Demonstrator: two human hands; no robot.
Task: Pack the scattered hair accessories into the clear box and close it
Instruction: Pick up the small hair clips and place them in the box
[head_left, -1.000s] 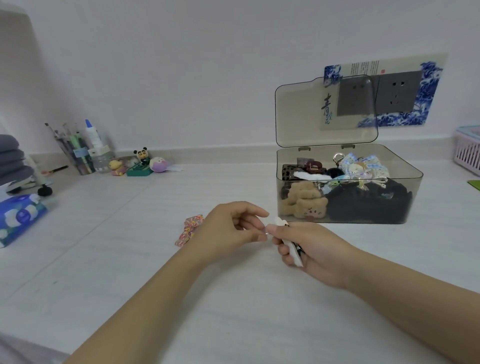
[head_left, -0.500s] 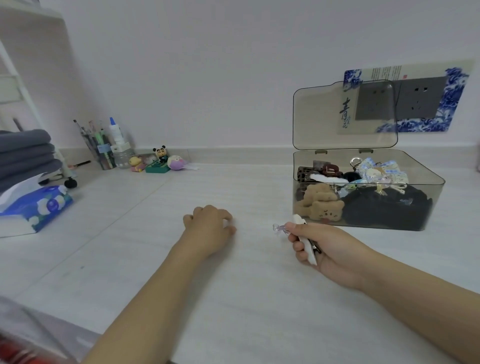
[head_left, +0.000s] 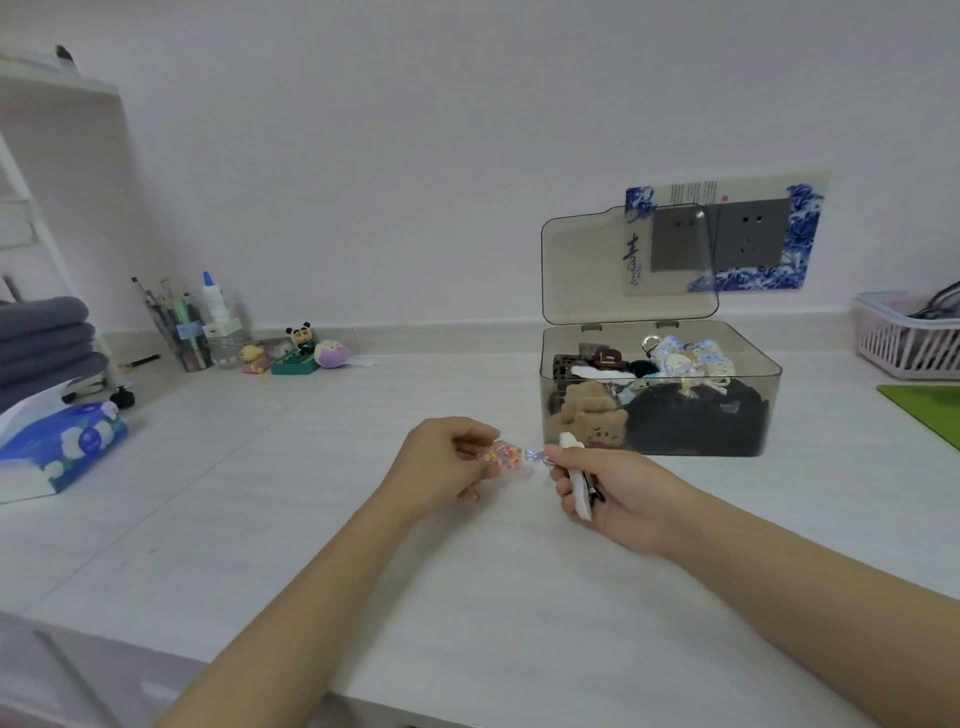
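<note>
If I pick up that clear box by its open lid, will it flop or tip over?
Probably not flop: the box looks like stiff plastic, and its lid stands upright by itself. It may tip, though, since the lid hangs on two small hinges at the back. It's well filled with plush bears and dark fabric, likely light stuff, so gripping the base seems safer.

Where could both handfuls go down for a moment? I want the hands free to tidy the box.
Bare tabletop lies between the tissue pack and the left hand, and along the near edge under both forearms. It is crowded at the back left around the pen cup and figurines; the clear box looks nearly full.
</note>
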